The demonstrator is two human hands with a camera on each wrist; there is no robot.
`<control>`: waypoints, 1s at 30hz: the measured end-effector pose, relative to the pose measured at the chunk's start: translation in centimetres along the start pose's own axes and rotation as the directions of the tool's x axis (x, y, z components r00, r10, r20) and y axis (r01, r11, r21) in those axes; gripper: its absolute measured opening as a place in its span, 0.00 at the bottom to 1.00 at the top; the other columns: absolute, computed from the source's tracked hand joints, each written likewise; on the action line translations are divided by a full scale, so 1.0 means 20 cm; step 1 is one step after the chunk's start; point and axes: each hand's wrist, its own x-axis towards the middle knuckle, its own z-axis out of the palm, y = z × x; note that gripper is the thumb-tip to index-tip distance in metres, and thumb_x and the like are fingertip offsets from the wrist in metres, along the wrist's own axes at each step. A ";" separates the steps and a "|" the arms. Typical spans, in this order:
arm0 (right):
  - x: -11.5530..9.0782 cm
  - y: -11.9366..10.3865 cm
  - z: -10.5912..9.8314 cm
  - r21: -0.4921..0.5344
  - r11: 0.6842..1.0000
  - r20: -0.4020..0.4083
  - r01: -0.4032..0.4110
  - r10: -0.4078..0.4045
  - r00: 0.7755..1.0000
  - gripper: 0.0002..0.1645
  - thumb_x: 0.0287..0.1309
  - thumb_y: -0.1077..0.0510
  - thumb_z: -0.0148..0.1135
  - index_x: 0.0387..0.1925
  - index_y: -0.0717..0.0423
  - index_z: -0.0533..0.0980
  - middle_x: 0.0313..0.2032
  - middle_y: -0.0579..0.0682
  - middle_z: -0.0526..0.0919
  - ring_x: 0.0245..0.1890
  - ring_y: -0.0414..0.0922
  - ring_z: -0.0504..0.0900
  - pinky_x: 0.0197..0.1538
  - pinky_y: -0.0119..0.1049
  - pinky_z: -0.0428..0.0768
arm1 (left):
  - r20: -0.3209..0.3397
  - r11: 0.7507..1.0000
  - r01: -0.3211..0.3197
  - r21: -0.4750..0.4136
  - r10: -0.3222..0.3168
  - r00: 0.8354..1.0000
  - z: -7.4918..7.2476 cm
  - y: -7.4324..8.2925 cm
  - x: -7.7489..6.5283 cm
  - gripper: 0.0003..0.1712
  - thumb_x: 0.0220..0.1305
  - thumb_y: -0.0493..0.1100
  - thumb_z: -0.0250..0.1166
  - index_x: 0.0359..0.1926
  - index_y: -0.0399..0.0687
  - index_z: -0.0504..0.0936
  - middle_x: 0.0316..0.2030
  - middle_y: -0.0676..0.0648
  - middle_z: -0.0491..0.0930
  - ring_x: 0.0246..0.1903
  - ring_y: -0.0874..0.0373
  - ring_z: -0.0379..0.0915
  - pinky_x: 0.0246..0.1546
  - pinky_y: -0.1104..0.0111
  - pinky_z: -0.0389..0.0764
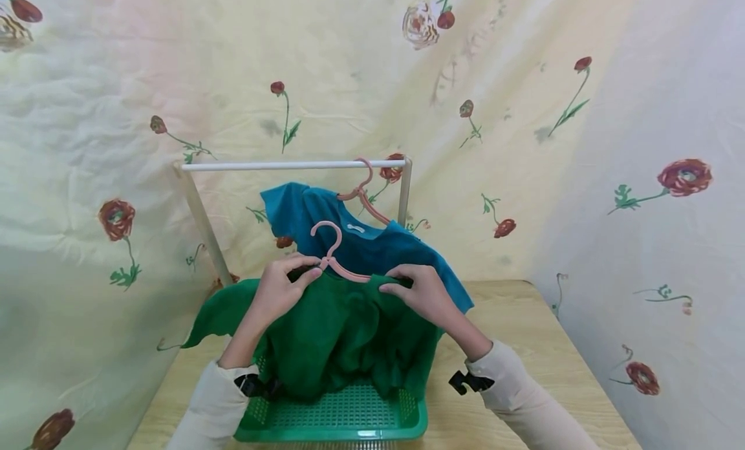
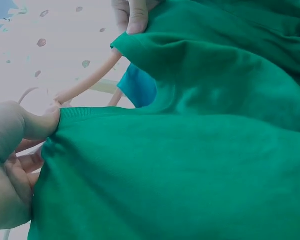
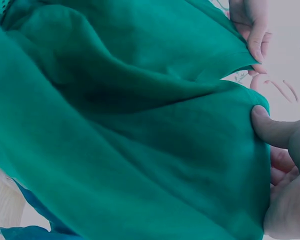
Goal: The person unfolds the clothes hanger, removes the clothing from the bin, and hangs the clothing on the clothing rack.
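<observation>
A green shirt [image 1: 326,327] hangs from both hands, its lower part drooping into a green basket. Inside its neckline sits a pink hanger [image 1: 349,272], hook upward, one arm showing between the hands. My left hand [image 1: 283,288] pinches the shirt's shoulder beside the neck, close to the hanger's centre; in the left wrist view the thumb [image 2: 42,122] presses on the collar edge. With thumb and fingers, my right hand [image 1: 421,291] pinches the other shoulder near the hanger arm's end. The right wrist view shows that thumb [image 3: 272,127] on top of the cloth.
Behind, a blue shirt [image 1: 314,211] hangs on another pink hanger [image 1: 365,194] from a white rail [image 1: 262,166] with upright posts. The green basket [image 1: 332,432] stands on the wooden table [image 1: 512,353]. Flowered cloth [image 1: 349,62] covers the walls behind and beside.
</observation>
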 end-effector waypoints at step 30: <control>-0.01 0.05 -0.10 0.067 0.995 -0.025 -0.077 0.079 0.997 0.07 0.60 0.58 0.72 0.39 0.56 0.88 0.35 0.50 0.90 0.33 0.42 0.78 0.34 0.30 0.75 | -0.046 0.995 0.077 0.065 -0.074 0.996 -0.16 -0.12 -0.04 0.12 0.70 0.41 0.67 0.50 0.43 0.88 0.48 0.42 0.88 0.51 0.45 0.84 0.56 0.48 0.82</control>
